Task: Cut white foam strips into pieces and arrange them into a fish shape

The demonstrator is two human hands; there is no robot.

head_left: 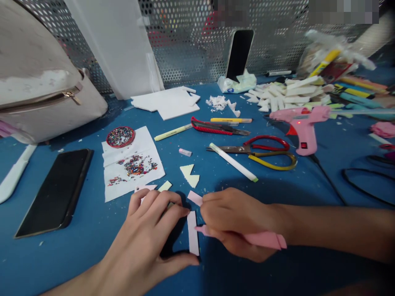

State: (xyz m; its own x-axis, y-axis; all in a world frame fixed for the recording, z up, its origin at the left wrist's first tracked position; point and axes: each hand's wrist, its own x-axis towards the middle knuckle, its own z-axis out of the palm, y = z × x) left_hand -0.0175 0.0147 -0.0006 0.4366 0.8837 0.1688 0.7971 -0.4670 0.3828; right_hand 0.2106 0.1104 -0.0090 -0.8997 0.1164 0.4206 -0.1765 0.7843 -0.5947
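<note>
A pale pink strip (193,234) lies on the blue table. My left hand (151,226) steadies it, forefinger at the top end and thumb at the bottom. Wrapped in the fingers of my right hand (234,222) is a pink marker (262,239), its tip touching the strip's right edge. Another small pink piece (194,198) pokes out beside my right hand's knuckles. Just beyond the hands are a cream notched piece (189,176) and a small cream piece (165,186). My left fingers partly cover further pieces.
Scissors (234,149), a white-and-green marker (233,161) and a red cutter (212,127) lie ahead. A pink glue gun (308,123) stands right, its cable trailing. Left are a dish of beads (120,137), loose beads on paper (112,164) and a phone (55,193).
</note>
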